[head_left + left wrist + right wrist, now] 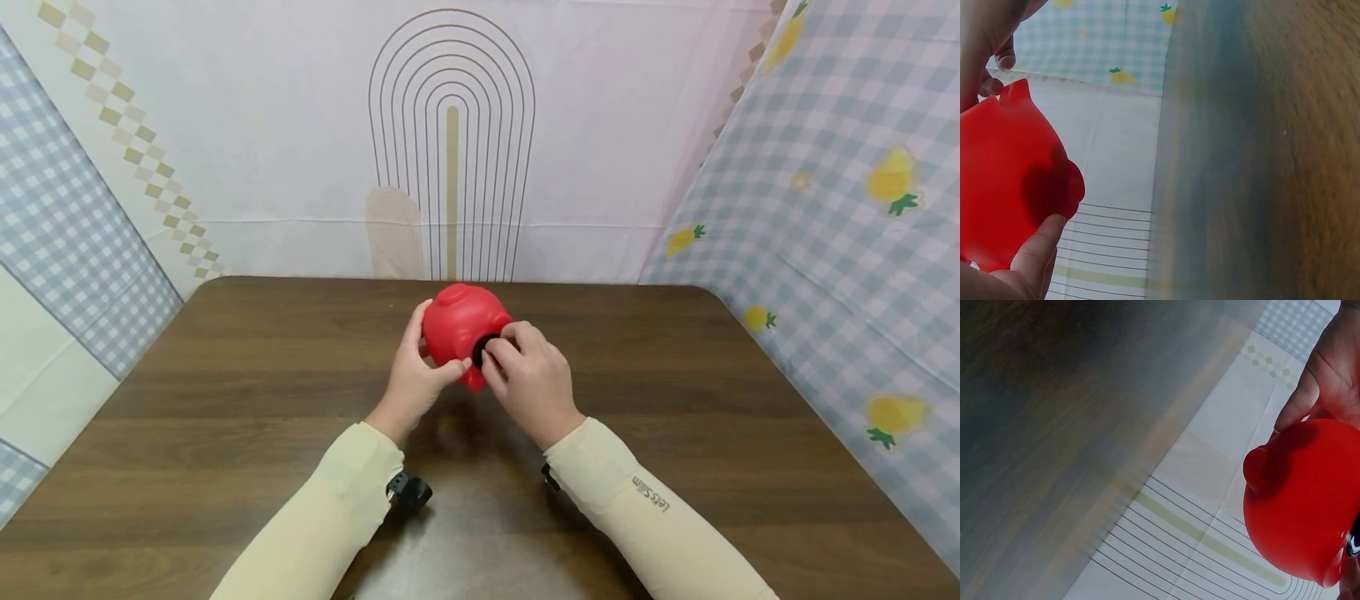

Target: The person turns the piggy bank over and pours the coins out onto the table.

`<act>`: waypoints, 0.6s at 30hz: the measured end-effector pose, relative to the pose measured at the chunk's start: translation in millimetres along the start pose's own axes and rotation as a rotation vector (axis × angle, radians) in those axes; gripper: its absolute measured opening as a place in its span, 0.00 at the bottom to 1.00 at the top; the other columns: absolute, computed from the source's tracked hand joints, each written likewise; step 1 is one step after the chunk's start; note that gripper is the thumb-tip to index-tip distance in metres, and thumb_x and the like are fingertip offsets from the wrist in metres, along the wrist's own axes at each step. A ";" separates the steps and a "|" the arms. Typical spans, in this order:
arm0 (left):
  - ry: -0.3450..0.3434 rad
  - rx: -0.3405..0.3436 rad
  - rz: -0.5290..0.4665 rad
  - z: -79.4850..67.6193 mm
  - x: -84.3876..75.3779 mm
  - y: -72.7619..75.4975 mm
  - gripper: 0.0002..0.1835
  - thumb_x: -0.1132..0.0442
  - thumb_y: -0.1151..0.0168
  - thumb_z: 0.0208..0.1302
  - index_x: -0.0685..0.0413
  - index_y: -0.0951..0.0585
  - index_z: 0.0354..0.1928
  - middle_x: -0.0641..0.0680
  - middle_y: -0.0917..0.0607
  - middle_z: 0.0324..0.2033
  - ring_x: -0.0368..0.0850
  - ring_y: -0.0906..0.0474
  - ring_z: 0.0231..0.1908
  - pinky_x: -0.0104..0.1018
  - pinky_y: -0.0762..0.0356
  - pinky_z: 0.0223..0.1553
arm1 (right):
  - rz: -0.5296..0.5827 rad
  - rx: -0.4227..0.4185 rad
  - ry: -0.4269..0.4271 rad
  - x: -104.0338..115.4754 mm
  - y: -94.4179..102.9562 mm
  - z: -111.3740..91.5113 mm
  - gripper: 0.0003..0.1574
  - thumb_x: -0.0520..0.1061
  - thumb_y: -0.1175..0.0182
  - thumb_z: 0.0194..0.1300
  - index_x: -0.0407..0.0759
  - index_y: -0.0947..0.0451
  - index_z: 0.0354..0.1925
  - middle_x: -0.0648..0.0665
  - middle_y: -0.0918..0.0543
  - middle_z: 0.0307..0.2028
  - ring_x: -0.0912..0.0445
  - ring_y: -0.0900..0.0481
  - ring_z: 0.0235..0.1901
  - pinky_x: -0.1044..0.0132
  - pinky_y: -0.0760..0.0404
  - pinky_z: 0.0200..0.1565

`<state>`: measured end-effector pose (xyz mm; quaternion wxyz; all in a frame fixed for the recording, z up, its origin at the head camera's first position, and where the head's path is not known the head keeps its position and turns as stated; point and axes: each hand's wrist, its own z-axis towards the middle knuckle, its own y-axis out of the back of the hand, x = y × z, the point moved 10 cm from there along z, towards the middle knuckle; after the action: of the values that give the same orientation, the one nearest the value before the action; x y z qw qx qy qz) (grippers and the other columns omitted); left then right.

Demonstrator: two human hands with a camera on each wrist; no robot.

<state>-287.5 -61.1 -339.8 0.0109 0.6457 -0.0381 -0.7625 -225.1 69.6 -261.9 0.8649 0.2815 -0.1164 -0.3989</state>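
Note:
A glossy red piggy bank [459, 323] with stubby rounded knobs is held tilted over the far half of the table. My left hand [415, 377] grips it from the left, thumb on the near side and fingers around the back. On its side facing right is a round black plug [480, 352]. My right hand [536, 382] pinches at this plug with thumb and fingers. In the left wrist view, a left finger [1038, 250] lies along the red shell. The right wrist view catches only a sliver of the black plug [1353, 540], at its right edge.
The brown wooden table [247, 400] spreads out on both sides of my arms. Behind it hangs a white cloth [285, 125] with printed arches, and a checked cloth [840, 250] with fruit prints hangs on the right. A small black camera [408, 490] sits at my left wrist.

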 end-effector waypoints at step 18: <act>-0.015 0.005 -0.013 -3.0 -3.6 -3.1 0.48 0.65 0.31 0.50 0.37 0.45 0.72 0.48 0.34 0.63 0.51 0.37 0.60 0.48 0.19 0.48 | 0.002 -0.008 -0.012 -2.2 3.1 -0.3 0.04 0.41 0.33 0.57 0.42 0.17 0.32 0.41 0.23 0.34 0.52 0.24 0.31 0.60 0.16 0.30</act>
<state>-283.8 -57.9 -337.0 0.0043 0.6403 -0.0359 -0.7673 -224.5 73.0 -260.3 0.8656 0.2755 -0.1202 -0.4004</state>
